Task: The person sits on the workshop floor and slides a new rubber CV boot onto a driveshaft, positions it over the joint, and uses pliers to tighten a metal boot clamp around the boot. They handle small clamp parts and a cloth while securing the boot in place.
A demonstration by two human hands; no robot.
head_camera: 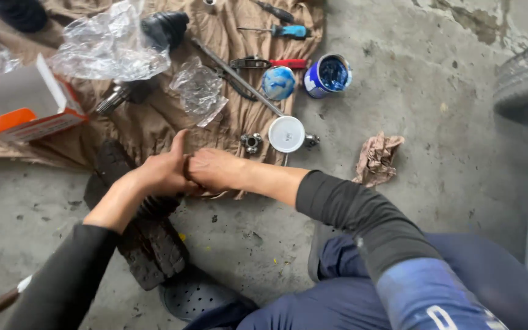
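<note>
Flanking clasped hands [184,172]: rag [377,157], grease tin [328,76].

Matt ribbed black rubber boot [157,208]

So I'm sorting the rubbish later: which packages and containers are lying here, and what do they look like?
Open cardboard box, far left on the brown cloth: white inside, orange edge.
Crumpled clear plastic bags, beside the box.
Open round blue tin, at the cloth's right edge.
Round white lid, just beyond the hands.

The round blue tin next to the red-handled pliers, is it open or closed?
Open: the round blue tin shows blue contents inside, and no lid sits on it.
</note>
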